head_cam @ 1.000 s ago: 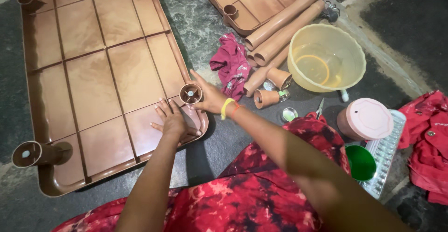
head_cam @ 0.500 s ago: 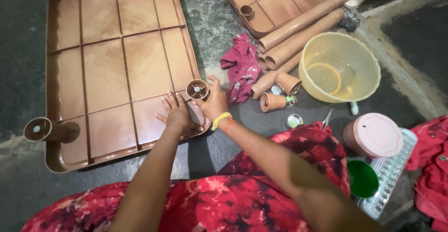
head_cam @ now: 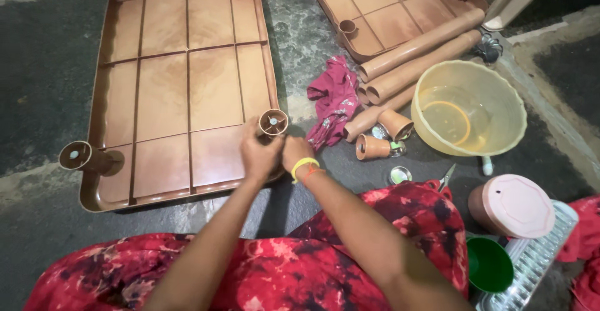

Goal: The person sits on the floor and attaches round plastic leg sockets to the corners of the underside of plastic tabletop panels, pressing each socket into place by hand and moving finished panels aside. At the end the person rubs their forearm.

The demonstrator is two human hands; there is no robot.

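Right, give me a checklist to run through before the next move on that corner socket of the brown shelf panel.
1. Both hands on the corner socket: left hand and right hand touch it, ok.
2. Shelf panel lying flat, underside up: ok.
3. Socket opening unblocked: cannot tell.
4. Brown tubes lying close by on the right: ok.
5. Magenta cloth off the panel: ok.

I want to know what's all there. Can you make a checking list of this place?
Surface: dark stone floor.
Job's things: brown ribbed shelf panel, underside up; corner socket.
Clutter: second panel, brown tubes, magenta rag, yellow bowl, scissors, pink-lidded jar, green cup.
Grippers: left hand and right hand grip at the socket.
Cables: nothing seen.
Surroundings: red patterned garment.
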